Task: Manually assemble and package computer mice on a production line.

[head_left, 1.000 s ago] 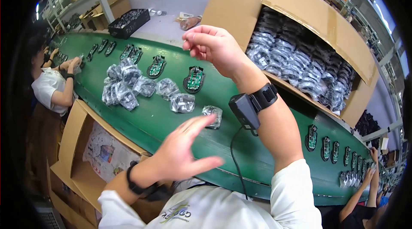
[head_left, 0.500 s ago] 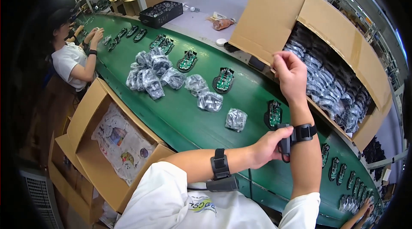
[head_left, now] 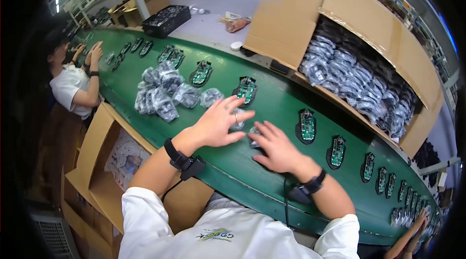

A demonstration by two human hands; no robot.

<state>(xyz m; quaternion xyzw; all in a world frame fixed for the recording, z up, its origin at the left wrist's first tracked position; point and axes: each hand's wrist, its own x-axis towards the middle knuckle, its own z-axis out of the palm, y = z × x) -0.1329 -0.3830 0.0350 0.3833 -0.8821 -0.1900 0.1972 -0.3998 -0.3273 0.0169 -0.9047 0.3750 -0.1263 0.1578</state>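
Note:
My left hand (head_left: 218,122) reaches over the green work surface, fingers spread, above a clear-bagged packet (head_left: 238,119) that it partly covers. Fingers apart, my right hand (head_left: 277,146) is at another bagged packet (head_left: 255,137), mostly hidden behind its fingertips. Whether either hand touches its packet I cannot tell. Left of my hands lies a pile of similar bagged packets (head_left: 162,89), with a single packet (head_left: 211,97) beside my left fingers. Just beyond them sits a green circuit board in a black oval shell (head_left: 246,91); another such board (head_left: 307,125) lies right of my right hand.
A large open carton (head_left: 279,21) full of bagged packets stands at the far right. More boards (head_left: 336,152) line the green bench (head_left: 218,162). Another carton (head_left: 99,188) is at the near left. A co-worker (head_left: 73,84) works at left; another person's hands (head_left: 421,220) show at lower right.
My right hand has come down from beside the large carton to the bench. My left hand has let go of the black device on my right wrist and moved left over the packets.

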